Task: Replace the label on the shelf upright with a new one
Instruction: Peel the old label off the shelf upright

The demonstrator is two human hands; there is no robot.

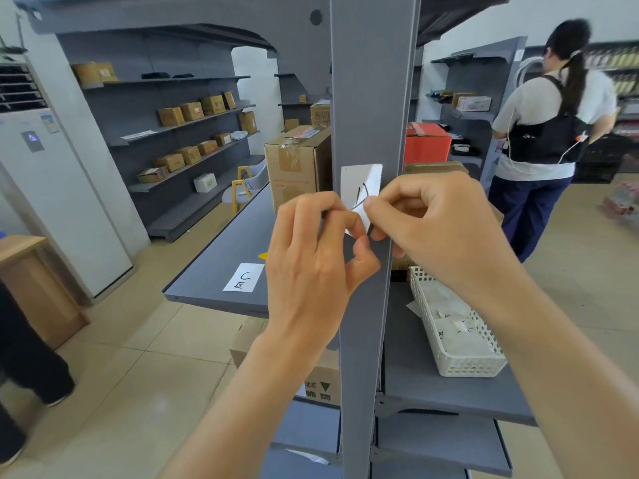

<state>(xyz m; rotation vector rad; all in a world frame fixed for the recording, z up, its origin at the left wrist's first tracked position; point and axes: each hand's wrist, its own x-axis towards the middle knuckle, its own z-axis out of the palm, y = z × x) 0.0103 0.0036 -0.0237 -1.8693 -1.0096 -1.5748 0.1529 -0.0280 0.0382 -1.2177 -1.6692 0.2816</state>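
Note:
A white paper label (361,183) with black handwriting is stuck on the grey shelf upright (371,98) straight ahead. Its upper part lies flat on the metal; its lower part curls away from it. My left hand (311,250) pinches the label's bottom edge from the left. My right hand (432,219) pinches the same lower edge from the right. A second white label (243,277) marked "C" lies flat on the grey shelf board to the left of the upright.
A white perforated basket (484,363) with paper slips sits on the shelf board right of the upright. Cardboard boxes (297,167) stand behind on the left, a red box (427,141) on the right. A person (549,133) stands in the right aisle, back turned.

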